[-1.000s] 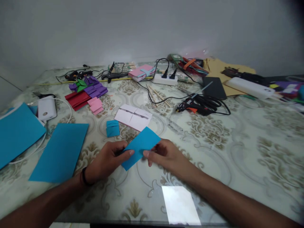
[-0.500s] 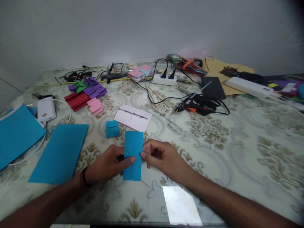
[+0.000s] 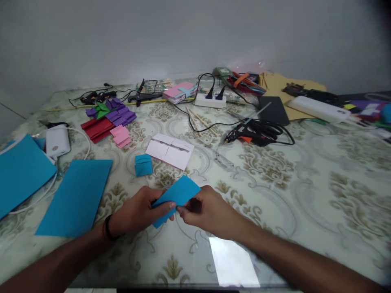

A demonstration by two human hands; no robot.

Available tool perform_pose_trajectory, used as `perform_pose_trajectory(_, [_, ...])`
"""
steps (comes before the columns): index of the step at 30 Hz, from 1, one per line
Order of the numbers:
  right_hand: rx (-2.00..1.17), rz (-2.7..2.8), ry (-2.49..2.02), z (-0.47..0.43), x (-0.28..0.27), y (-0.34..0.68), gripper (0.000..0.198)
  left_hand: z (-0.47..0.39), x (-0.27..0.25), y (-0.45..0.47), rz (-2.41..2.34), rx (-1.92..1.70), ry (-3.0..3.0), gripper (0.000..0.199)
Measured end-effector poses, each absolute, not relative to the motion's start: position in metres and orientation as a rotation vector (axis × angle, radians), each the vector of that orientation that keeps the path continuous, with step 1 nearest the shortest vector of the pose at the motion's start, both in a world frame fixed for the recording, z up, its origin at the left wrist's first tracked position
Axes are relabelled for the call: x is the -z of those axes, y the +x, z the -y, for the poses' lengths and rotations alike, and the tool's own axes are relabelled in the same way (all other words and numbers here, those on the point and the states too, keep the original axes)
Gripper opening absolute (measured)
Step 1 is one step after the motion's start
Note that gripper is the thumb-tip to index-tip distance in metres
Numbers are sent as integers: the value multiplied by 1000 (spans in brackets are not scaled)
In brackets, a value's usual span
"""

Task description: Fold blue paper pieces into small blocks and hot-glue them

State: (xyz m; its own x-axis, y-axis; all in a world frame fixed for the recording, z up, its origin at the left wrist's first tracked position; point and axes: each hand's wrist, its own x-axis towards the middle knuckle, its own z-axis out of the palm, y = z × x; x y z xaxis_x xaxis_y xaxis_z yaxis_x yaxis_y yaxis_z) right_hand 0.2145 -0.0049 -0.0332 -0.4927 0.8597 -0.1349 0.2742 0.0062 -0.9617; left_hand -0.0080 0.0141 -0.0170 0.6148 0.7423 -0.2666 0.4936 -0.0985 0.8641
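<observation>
your bench (image 3: 305, 195) is glass-topped over a cream floral pattern, set against a grey wall. near left: two big blue sheets (image 3: 76, 195), (image 3: 21, 173), a white power bank (image 3: 57, 140) with a white cable by them. a small folded blue piece (image 3: 143, 165) sits just beside a white creased sheet (image 3: 170, 151). further back: pink squares (image 3: 121, 136), red strips (image 3: 97, 128), purple folds (image 3: 120, 115). back edge: white power strip (image 3: 210, 100) with two plugs in, pink paper stack (image 3: 180, 91). right of centre: black glue gun (image 3: 253, 135) with coiled cord, dark tablet (image 3: 273, 110), long white box (image 3: 317, 109).
</observation>
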Motion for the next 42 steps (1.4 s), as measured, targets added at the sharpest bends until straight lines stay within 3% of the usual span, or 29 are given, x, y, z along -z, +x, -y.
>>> perform_pose_trajectory(12, [-1401, 1716, -1257, 1, 28, 217, 7, -14, 6, -5, -1068, -250, 1741, 36])
perform_pose_trajectory(27, [-1153, 1474, -1334, -24, 14, 244, 4, -17, 16, -14, -1085, -280, 1582, 48])
perform_pose_trajectory(35, [-1334, 1635, -1263, -12, 28, 229, 28, -14, 28, -14, -1079, -479, 1326, 51])
perform_pose_trajectory(42, [-1492, 1687, -1166, -3, 32, 221, 31, -15, 20, -9, -1048, -359, 1587, 48])
